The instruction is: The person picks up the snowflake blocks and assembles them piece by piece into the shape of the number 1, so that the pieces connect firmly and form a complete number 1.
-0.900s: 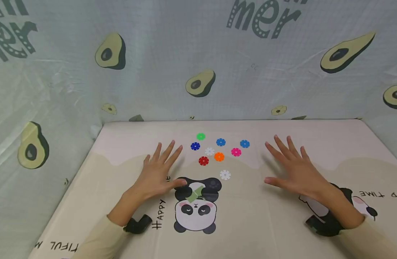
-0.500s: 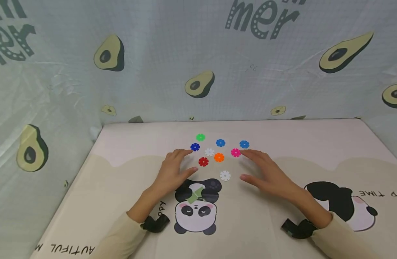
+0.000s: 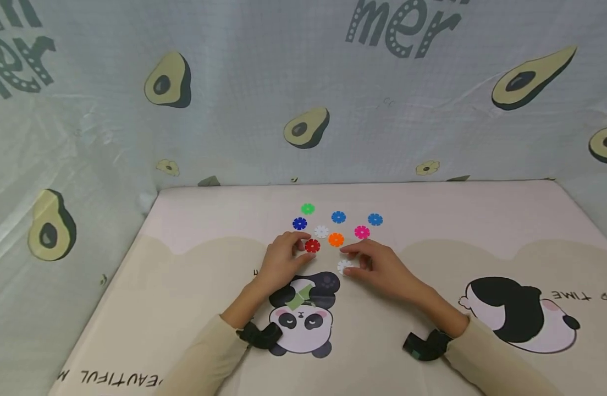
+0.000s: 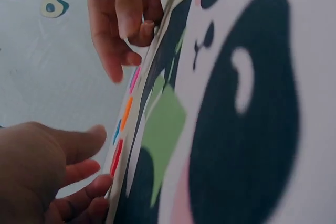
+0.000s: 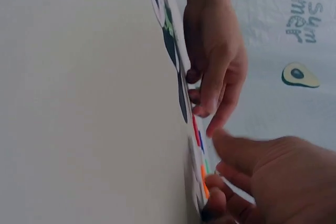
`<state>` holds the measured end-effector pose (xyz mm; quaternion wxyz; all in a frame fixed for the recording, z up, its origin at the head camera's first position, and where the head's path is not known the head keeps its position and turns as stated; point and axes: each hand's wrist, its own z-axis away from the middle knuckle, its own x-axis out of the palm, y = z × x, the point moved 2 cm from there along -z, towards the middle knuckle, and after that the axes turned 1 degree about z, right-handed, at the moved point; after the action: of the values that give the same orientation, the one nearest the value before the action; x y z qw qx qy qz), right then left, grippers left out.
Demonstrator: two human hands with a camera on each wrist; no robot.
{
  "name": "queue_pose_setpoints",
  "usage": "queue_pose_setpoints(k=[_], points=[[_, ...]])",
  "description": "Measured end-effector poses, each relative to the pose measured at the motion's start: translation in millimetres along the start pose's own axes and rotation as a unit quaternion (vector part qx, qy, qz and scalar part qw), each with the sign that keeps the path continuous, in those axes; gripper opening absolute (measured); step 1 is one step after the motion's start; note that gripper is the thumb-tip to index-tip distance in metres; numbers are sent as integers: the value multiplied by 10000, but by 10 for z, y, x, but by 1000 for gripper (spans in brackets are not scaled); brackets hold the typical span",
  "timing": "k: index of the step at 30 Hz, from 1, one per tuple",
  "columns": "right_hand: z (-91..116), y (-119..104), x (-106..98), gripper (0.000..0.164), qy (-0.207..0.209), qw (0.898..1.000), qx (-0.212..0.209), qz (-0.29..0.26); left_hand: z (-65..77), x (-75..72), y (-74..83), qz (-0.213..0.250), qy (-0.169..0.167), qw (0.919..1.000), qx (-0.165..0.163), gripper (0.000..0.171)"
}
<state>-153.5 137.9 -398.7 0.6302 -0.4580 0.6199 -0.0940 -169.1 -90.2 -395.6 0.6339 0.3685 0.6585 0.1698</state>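
Table (image 3: 373, 352), pale printed cloth on top; nine small notched discs (image 3: 336, 240) lie flat on it, grouped toward far side.

L hand (image 3: 282, 259) – released, thumb & index apart, either side of red disc (image 3: 312, 246); fingertips v. close to its rim, contact can't be told; L wrist view shows same gap betw. thumb & fingers.

R hand (image 3: 385, 268) – also released, fingers loosely bent, thumb & index parted; thumb overlaps near white disc (image 3: 342, 265) in head view, hiding part of it; touching or just above, unclear.

Orange disc (image 3: 336, 240) just beyond R index tip, betw. red & pink disc (image 3: 362, 232); far white disc (image 3: 321, 231) just beside orange, slightly farther back; dk blue disc (image 3: 299, 223) beyond L index; green disc (image 3: 308, 209) farthest; mid lt blue disc (image 3: 338, 217) beyond orange; right lt blue disc (image 3: 375, 219) near pink.

Panda print (image 3: 301, 330) on cloth by L wrist; second animal print (image 3: 523, 311), black/white, off to right; lettering (image 3: 117, 379) upside down, front left. Beige sleeves (image 3: 199, 355); black mount (image 3: 424, 346) at each wrist; pale wall sheet (image 3: 234, 66) behind, w/ avocado prints (image 3: 305, 127).
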Motion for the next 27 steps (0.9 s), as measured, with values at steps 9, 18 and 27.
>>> queue_pose_setpoints(k=[9,18,27], points=[[-13,37,73,26,225,9976,332,570,-119,145,-30,-563,307,9977,222,29],[-31,19,49,25,243,9981,141,549,-116,116,-6,-496,156,9983,251,23],[-8,52,83,27,347,9988,22,346,-80,139,-3,-568,-234,9972,432,21]])
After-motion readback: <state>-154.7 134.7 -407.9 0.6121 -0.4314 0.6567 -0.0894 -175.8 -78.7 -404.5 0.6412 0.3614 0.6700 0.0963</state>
